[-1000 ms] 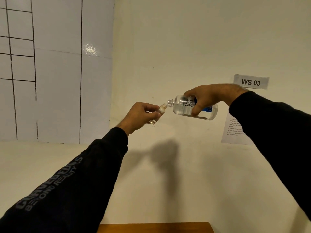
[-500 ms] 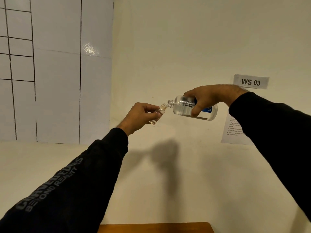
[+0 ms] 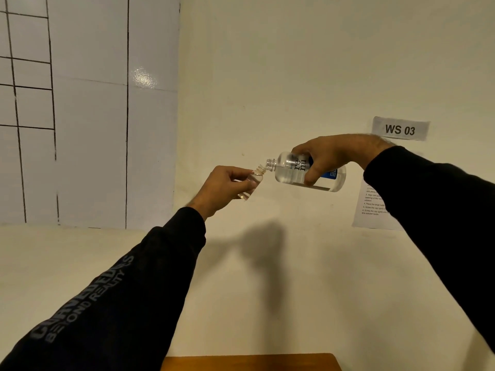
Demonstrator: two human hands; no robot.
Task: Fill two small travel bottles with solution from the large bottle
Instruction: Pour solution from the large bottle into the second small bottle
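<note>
My right hand (image 3: pixel 332 156) grips the large clear bottle (image 3: pixel 292 171) with a blue label, tipped almost on its side, uncapped neck pointing left. Clear solution lies along its lower side. My left hand (image 3: pixel 225 188) pinches a small clear travel bottle (image 3: pixel 254 180), tilted with its threaded mouth up and to the right, right at the large bottle's neck. Both are held up in the air in front of the wall. The small bottle's lower part is partly hidden by my fingers. No second travel bottle is in view.
A cream wall fills the background, with a "WS 03" label (image 3: pixel 400 129) and a printed instruction sheet (image 3: pixel 372 207) on the right. White gridded panels (image 3: pixel 88 116) stand at the left. The wooden table edge (image 3: pixel 249 362) shows at the bottom.
Both hands and bottles have stayed nearly in place. The large bottle's neck remains at the small bottle's mouth; only a slight shift of the view.
</note>
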